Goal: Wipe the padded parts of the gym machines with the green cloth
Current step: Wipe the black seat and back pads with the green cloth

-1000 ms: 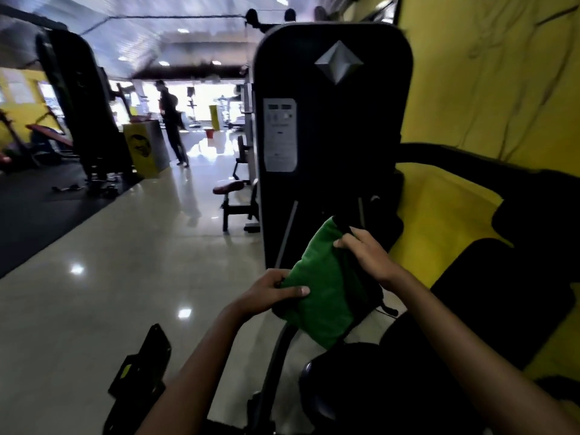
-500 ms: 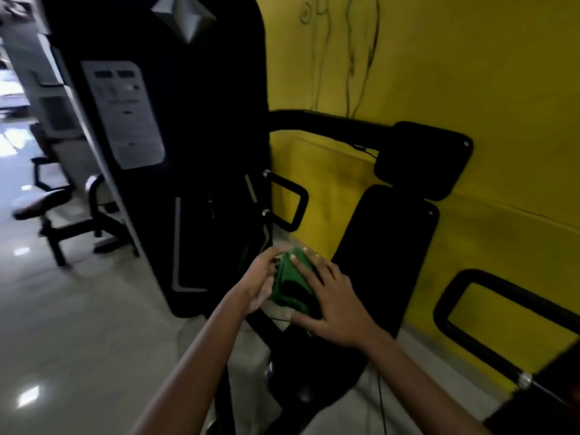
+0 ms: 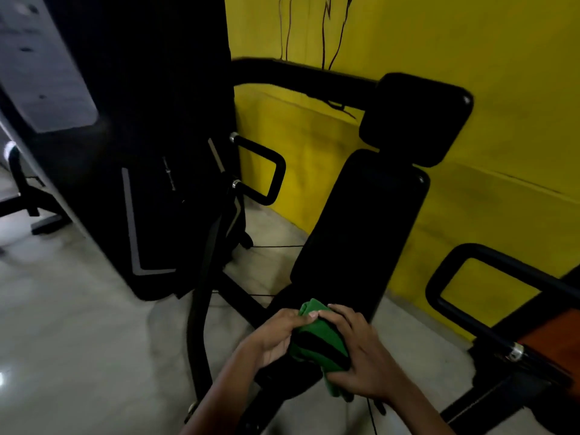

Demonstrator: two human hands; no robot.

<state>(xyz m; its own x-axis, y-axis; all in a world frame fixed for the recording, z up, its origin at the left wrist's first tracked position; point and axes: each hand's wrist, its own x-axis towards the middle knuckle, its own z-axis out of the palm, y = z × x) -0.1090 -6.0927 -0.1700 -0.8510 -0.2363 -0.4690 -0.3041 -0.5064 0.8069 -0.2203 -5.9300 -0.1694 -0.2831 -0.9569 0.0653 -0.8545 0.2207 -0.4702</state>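
The green cloth (image 3: 317,342) is bunched into a folded wad between both hands, low in the middle of the view. My left hand (image 3: 273,335) grips its left side with curled fingers. My right hand (image 3: 361,359) wraps over its right side, thumb underneath. Both hover above the black seat pad (image 3: 282,376) of a gym machine. Its long black back pad (image 3: 361,230) rises behind the hands, topped by a black head pad (image 3: 414,117).
A tall black weight-stack housing (image 3: 150,146) stands on the left with a black loop handle (image 3: 263,171) beside it. The yellow wall (image 3: 470,58) runs close behind. Another black handle (image 3: 464,287) and an orange pad (image 3: 552,334) lie at right. Pale tiled floor (image 3: 78,340) spreads to the left.
My view has swung right and down from the gym hall onto this machine's seat. Both hands kept the cloth, folding it from a hanging sheet into a tight wad, now lower, over the seat.
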